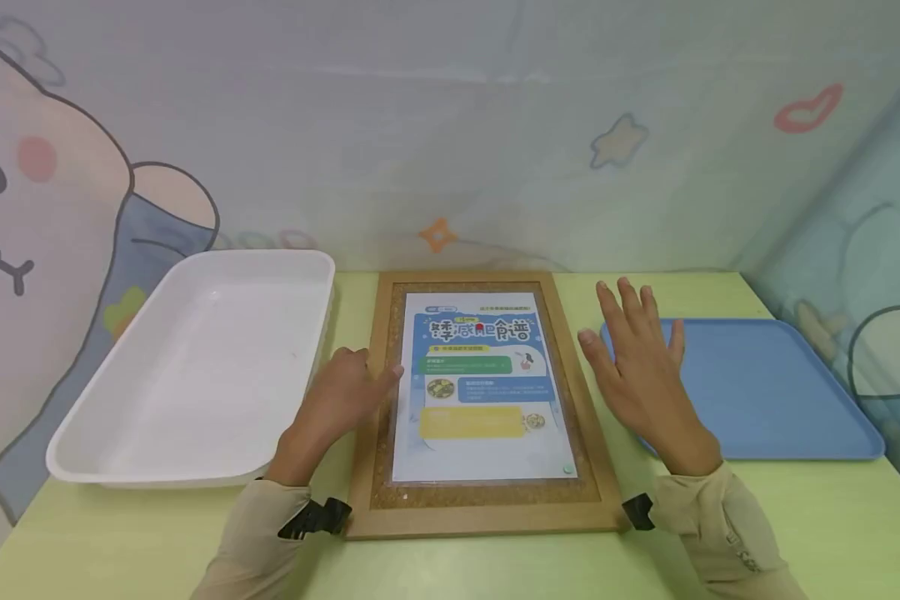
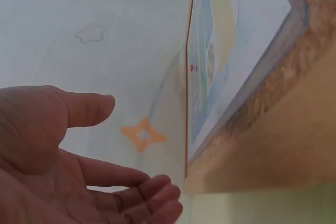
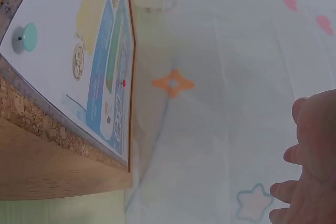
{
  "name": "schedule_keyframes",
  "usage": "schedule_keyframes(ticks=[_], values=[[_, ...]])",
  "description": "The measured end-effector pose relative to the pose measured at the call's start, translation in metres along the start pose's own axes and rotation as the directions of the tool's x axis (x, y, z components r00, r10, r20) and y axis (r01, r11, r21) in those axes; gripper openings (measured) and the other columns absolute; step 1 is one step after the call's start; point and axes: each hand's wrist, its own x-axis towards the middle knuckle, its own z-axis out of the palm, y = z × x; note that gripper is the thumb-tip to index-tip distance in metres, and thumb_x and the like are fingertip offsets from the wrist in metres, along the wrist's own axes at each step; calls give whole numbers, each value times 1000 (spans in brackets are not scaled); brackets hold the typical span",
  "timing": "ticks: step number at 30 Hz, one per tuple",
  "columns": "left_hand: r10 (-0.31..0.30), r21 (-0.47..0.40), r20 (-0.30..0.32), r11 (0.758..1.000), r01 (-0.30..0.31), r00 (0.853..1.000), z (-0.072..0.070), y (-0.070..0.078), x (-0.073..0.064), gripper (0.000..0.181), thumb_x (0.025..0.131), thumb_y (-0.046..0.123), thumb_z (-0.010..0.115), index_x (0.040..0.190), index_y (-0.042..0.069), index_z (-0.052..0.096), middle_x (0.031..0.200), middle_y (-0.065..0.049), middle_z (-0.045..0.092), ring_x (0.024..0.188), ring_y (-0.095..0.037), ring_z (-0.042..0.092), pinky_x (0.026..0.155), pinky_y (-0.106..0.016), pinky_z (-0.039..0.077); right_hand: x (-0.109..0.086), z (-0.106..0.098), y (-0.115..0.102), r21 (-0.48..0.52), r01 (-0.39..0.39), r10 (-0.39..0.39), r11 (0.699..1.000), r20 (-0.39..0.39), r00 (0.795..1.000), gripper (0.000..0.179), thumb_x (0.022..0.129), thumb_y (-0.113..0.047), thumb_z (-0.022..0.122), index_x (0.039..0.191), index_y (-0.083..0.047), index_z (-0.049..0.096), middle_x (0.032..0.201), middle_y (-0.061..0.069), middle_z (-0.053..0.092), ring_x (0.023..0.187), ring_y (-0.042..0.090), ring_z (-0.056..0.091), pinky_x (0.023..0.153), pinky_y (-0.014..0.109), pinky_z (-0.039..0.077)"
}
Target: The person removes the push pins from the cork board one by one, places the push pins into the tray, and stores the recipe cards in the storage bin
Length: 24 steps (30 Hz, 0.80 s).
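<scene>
Between white tub [image 1: 202, 367] and blue tray [image 1: 765, 392], the corkboard [image 1: 487, 522] bears a sheet [image 1: 483, 458] whose mint pushpin [image 3: 30, 37] only the right wrist view shows side-on, left hand [image 1: 341, 393] loosely curved, right hand [image 1: 640, 375] spread wide

smooth wooden frame [image 1: 482, 522], rough cork board [image 1: 487, 495], paper poster [image 1: 480, 454], plastic basin [image 1: 202, 367]
</scene>
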Motion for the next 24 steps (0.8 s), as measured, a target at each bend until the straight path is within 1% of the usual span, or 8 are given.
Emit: schedule_keyframes(ticks=[2,4,7,9,12,14,16,24], values=[[-5,-33,30,999,6,1000,2,2,6,50,100,39,54,115,-8,62,104,-23,63,88,-30,61,65,-36,51,-1,0,0,14,4,-4,1000,2,1000,67,106,-50,34,160,-12,23,167,20,14,155,40,1,111,77,-2],[-10,-70,58,997,14,998,3,4,14,40,100,37,56,96,-2,63,79,-10,55,70,-21,50,55,-29,38,0,2,0,20,15,-15,1000,10,1000,67,106,-47,37,159,-9,23,165,23,19,154,43,8,112,76,5],[-42,-78,88,996,49,995,5,7,24,39,100,35,56,79,2,60,64,-2,43,60,-16,42,51,-27,32,2,8,-2,15,9,-10,1000,73,997,68,104,-42,45,158,-5,24,157,27,33,147,47,27,112,70,23],[-78,-57,87,995,83,993,7,8,29,40,99,35,57,75,4,62,61,0,42,57,-15,41,50,-27,31,4,15,-4,11,5,-6,1000,137,991,66,103,-38,51,154,-1,32,143,27,50,132,45,47,103,64,39],[-131,-21,66,991,133,989,12,8,38,42,98,34,58,68,5,58,57,1,39,53,-14,39,47,-27,29,6,24,-5,12,-11,8,1000,260,966,41,99,-31,60,122,3,60,99,18,67,88,32,63,73,46,52],[-158,-4,47,987,158,986,17,7,43,40,97,33,59,69,6,55,58,0,40,53,-15,40,47,-27,30,6,30,-4,6,-7,5,1000,328,945,25,97,-25,64,97,0,65,75,8,60,67,21,55,59,35,45],[-180,5,35,984,180,983,22,6,47,35,97,31,61,74,5,55,61,-3,44,54,-16,45,47,-27,32,4,34,-1,5,-10,8,1000,384,923,20,94,-19,67,87,-1,65,66,3,51,60,16,45,54,29,37],[-213,29,-2,977,213,977,31,7,54,29,95,25,63,103,-3,60,79,-13,63,54,-18,60,44,-23,43,-3,51,4,31,-17,0,999,492,870,21,90,-18,73,101,0,70,76,5,58,70,17,50,60,29,41]])
